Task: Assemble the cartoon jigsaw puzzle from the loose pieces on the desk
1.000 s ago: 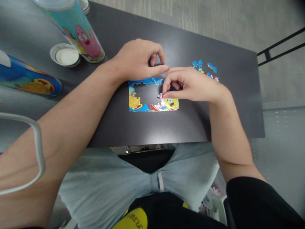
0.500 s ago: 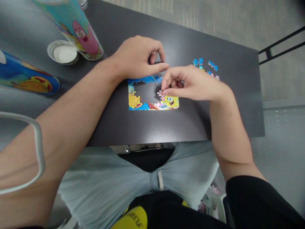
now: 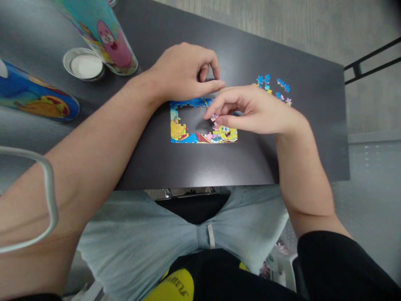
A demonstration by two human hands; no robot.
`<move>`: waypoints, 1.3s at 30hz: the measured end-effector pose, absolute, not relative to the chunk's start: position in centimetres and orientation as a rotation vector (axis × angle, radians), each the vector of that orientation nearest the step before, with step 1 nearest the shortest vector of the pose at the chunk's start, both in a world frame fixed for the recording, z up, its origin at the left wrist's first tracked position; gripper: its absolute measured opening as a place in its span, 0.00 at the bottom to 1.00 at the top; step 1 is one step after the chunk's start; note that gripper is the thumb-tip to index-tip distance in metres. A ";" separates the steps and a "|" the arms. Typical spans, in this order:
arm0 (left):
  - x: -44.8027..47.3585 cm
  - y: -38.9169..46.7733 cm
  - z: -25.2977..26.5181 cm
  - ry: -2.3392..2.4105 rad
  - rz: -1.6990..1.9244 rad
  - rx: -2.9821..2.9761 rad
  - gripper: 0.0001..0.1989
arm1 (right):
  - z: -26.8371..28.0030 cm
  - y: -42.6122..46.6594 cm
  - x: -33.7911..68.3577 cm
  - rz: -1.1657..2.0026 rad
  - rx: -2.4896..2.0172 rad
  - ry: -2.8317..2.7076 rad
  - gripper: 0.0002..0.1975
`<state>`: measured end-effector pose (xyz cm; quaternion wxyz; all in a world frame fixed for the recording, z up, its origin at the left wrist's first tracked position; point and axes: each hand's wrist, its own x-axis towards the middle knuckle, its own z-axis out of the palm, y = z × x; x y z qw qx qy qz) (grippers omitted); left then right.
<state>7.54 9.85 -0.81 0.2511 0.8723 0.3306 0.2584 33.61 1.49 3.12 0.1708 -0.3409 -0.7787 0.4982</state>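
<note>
A jigsaw puzzle border point(image 3: 179, 138) with a bright cartoon picture lies on the dark table, its middle bare. My right hand point(image 3: 250, 109) hovers over the border's right side, index finger and thumb apart. A small pink puzzle piece point(image 3: 214, 118) shows between those fingertips, at the border's inner right edge; I see no firm grip on it. My left hand point(image 3: 191, 73) rests at the border's top edge, fingers loosely curled and thumb apart, with nothing visible in it. Its thumb tip is close to my right hand. The border's upper right is hidden under my right hand.
Several loose puzzle pieces point(image 3: 282, 85) lie on the table point(image 3: 194, 167) beyond my right wrist. At left stand a tall cartoon canister point(image 3: 117, 48), a round lid point(image 3: 84, 66) and a blue canister point(image 3: 40, 94). A pale cable-like loop point(image 3: 52, 196) crosses above my left forearm.
My right index finger has straightened away from the thumb, opening the pinch. The pink piece sits slightly farther right against the border. My left hand has hardly moved.
</note>
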 end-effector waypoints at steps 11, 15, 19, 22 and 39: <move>7.5 9.6 -0.3 0.887 0.694 2.371 0.13 | 3.4 1.6 33.8 1.419 -1.081 -2.200 0.09; 7.5 9.7 -0.4 0.907 0.674 2.373 0.13 | 3.4 1.9 34.5 1.451 -1.088 -2.063 0.08; 7.6 10.2 -0.6 0.917 0.658 2.363 0.11 | 3.6 2.2 34.8 1.480 -1.149 -1.996 0.12; 7.8 10.3 -0.7 0.955 0.605 2.367 0.12 | 3.7 2.3 34.7 1.516 -1.231 -2.031 0.13; 7.6 9.6 -0.4 0.943 0.658 2.389 0.12 | 3.0 2.7 35.0 1.300 -1.072 -2.277 0.14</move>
